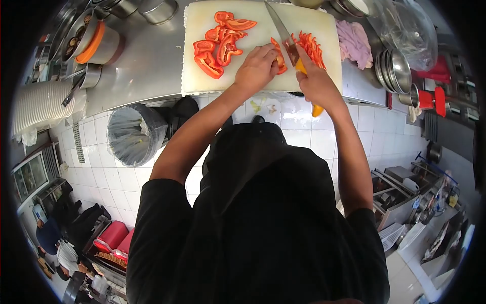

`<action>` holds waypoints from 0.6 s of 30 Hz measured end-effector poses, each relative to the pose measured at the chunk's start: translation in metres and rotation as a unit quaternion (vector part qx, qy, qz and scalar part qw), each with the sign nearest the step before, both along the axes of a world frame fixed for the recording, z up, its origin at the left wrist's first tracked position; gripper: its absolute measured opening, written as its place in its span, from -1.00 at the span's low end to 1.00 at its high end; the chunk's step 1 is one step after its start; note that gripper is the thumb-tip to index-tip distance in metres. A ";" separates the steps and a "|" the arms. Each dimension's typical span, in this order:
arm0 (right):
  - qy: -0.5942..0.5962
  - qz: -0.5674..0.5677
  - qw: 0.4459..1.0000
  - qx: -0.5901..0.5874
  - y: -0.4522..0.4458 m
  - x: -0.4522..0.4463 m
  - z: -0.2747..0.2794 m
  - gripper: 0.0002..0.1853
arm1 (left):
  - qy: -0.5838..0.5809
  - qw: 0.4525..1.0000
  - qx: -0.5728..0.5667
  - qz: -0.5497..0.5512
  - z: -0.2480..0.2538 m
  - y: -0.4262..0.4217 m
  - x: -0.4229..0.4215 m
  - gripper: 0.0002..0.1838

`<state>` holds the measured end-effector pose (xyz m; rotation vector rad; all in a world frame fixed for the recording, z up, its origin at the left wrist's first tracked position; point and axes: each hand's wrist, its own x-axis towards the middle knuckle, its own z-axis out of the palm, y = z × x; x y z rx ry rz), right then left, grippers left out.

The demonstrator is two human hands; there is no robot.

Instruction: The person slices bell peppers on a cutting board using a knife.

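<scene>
My right hand (319, 83) is closed round the yellow handle of a kitchen knife (280, 24), its blade pointing away over a white cutting board (273, 86). Just left of the blade, my left hand (257, 66) presses its curled fingertips on a piece of red bell pepper (279, 55). Thin red pepper strips (310, 46) lie in a pile to the right of the knife. Several larger pepper pieces (218, 43) rest on the left half of the board.
A purple cloth (353, 43) and stacked metal bowls (394, 71) are right of the board. Pots and an orange-rimmed container (98, 44) stand on the left. A lined bin (134, 134) is on the tiled floor below the steel counter (147, 61). Another person (66, 253) is at lower left.
</scene>
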<state>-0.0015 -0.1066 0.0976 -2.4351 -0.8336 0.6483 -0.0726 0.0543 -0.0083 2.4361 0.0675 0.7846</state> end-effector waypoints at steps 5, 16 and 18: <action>0.026 -0.019 0.996 -0.085 -0.011 -0.044 0.047 -0.29 | -0.044 0.998 0.028 0.035 -0.001 -0.005 0.004 -0.77; 0.034 -0.036 0.999 -0.014 -0.011 -0.057 0.003 -0.23 | -0.006 0.999 0.023 0.039 -0.005 -0.006 0.006 -0.77; -0.028 -0.011 0.999 0.017 -0.008 -0.045 -0.026 -0.23 | -0.030 0.998 0.022 0.042 -0.004 -0.006 0.007 -0.78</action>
